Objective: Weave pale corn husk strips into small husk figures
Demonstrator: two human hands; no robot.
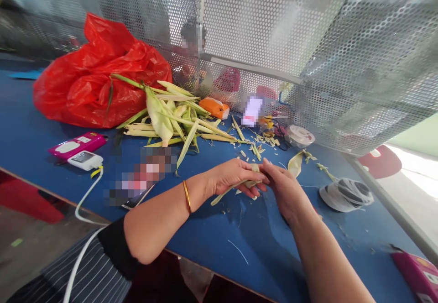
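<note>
My left hand (pixel 236 175), with a gold bangle on its wrist, is closed on a pale corn husk strip (pixel 222 197). The strip's narrow end sticks out below the palm toward the lower left. My right hand (pixel 282 186) meets the left at the fingertips and pinches the other end of the husk, partly hidden by the fingers. Behind them lie small husk scraps (pixel 258 148). Just right of my right hand rests a loose husk leaf (pixel 295 164). A heap of corn husks (pixel 159 116) is farther back on the left.
A red plastic bag (pixel 99 79) bulges behind the husks. An orange tissue pack (pixel 214 107), a white tape roll (pixel 300 136) and a thread spool (pixel 345 195) stand around. A phone (pixel 140 195) and a white cable (pixel 85 196) lie left. A perforated metal screen (pixel 249 29) closes the back.
</note>
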